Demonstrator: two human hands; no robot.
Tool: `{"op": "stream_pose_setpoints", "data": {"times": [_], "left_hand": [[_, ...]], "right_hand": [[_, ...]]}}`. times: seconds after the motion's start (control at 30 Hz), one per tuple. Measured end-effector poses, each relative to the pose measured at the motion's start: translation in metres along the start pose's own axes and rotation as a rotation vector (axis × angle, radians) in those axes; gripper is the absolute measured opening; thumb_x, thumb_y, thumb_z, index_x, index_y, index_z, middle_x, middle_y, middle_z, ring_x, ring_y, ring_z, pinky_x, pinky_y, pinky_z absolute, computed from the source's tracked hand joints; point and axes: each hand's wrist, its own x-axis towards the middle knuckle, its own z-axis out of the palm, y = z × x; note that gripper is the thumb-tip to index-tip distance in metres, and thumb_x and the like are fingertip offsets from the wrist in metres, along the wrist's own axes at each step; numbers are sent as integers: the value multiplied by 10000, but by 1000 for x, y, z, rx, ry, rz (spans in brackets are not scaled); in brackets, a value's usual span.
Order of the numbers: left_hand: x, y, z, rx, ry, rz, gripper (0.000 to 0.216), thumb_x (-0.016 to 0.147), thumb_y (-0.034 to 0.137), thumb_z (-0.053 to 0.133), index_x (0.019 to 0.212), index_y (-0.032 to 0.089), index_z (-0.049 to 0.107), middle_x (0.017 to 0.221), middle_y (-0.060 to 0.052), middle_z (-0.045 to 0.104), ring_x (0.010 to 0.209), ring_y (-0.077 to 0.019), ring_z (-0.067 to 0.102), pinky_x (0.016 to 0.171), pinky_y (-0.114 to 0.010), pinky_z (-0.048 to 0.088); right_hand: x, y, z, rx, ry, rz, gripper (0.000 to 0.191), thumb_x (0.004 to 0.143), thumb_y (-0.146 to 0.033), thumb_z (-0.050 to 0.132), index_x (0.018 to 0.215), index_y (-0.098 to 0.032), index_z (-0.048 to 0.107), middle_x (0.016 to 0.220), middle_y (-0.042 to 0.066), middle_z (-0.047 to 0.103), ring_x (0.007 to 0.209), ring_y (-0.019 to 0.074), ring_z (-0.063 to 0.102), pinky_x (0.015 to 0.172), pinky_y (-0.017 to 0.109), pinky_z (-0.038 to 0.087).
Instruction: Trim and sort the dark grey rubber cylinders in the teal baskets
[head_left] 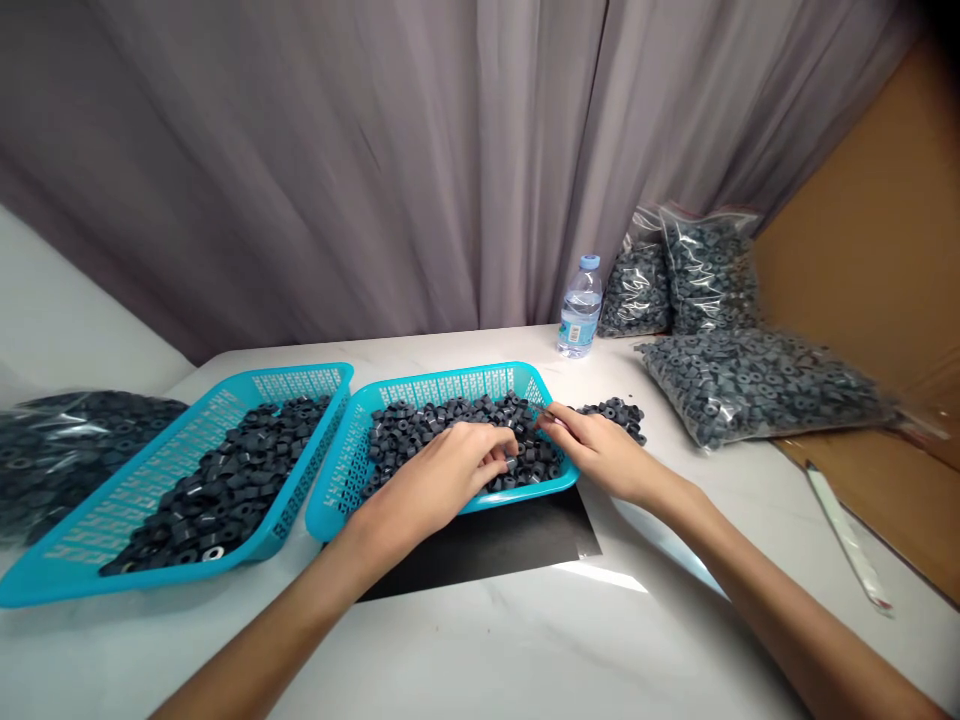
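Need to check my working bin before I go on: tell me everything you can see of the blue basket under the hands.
It is a turquoise plastic basket, rectangular with rounded corners and slotted walls, flat on the white table, its near edge over a black sheet. Small dark grey ring parts fill it. The left hand rests on the pile; the right hand is at its right rim.

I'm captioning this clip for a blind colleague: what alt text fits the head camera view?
A person's left hand and right hand reach into a turquoise basket of small dark ring-shaped parts on a white table. A second basket of the same parts sits to its left; a water bottle and clear bags of parts lie further back on the right.
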Motion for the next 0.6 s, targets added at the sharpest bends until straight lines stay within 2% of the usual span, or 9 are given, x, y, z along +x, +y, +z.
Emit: {"op": "stream_pose_setpoints", "data": {"times": [0.2, 0.33, 0.47, 0.6], "left_hand": [[-4, -9, -8, -260, 69, -68, 124, 926, 303, 605, 965, 213, 680, 889, -25, 717, 800, -184, 665, 762, -317, 532], [-20, -13, -20, -591, 99, -148, 89, 880, 269, 692, 932, 204, 660, 943, -9, 684, 852, -158, 682, 827, -295, 549], [-44, -20, -27, -940, 48, -191, 111, 879, 249, 738, 932, 193, 658, 895, -7, 681, 852, -144, 714, 786, -242, 555], [-66, -24, -29, -1190, -1, -136, 130, 870, 271, 770, 899, 195, 669, 830, -5, 689, 771, -116, 707, 694, -197, 544]], "right_hand": [[0, 0, 1, -24, 6, 5, 347, 1040, -457, 319, 1068, -278, 615, 845, 32, 722, 745, 235, 668, 687, 296, 426], [0, 2, 2, -4, 12, -4, 343, 1035, -455, 328, 1057, -272, 617, 854, 41, 721, 760, 240, 668, 705, 307, 438], [-1, 2, 3, 17, 12, -3, 353, 1032, -461, 320, 1068, -271, 615, 867, 42, 720, 757, 243, 665, 720, 327, 452], [-1, 5, 6, 36, 11, -12, 378, 1027, -481, 314, 1064, -273, 627, 845, 35, 715, 736, 240, 662, 724, 340, 469]]}}
